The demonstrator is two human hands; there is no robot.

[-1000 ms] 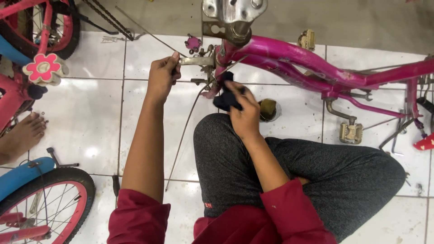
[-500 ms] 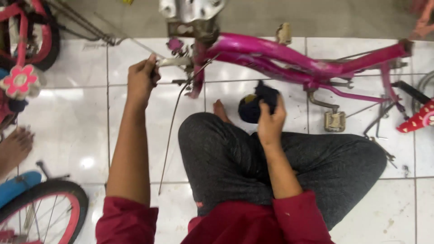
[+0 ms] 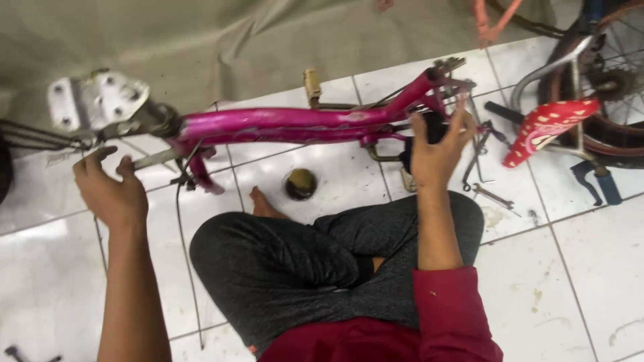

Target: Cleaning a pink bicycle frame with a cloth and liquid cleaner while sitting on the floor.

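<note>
Hands held both ends of the glossy magenta steel bicycle frame [image 3: 282, 124], which lay on its side across the white tiled floor [image 3: 590, 268] just in front of our crossed legs in grey trousers [image 3: 302, 268]. Our left hand [image 3: 111, 191] had its grip curled loosely round a thin silver metal rod [image 3: 155, 159] at the head end, fingers half closed on it rather than spread, just below a bare grey metal bracket plate with bolt holes [image 3: 97, 100]. Our right hand [image 3: 436, 151] pinched a small dark block-shaped part [image 3: 429, 127] against the rear stays, fingertips pressed together on it. To do this well, we judged, the left hand should steady the frame so it could not roll while the right worked, and the right should keep the dark part square to the tube.

Around us lay clutter. A thin grey cable [image 3: 184, 255] trailed from the head end over the tiles beside our knee and could snag a wrist. A small round open tin with dull yellow contents [image 3: 300, 183] sat near our bare foot [image 3: 263, 203], easy to tip. A silver open-ended spanner [image 3: 493, 196] lay near our right hand. A red patterned bicycle saddle [image 3: 547, 127] and a second bicycle's rusty spoked wheel [image 3: 614, 87] crowded the right side, well apart from the left hand.
</note>
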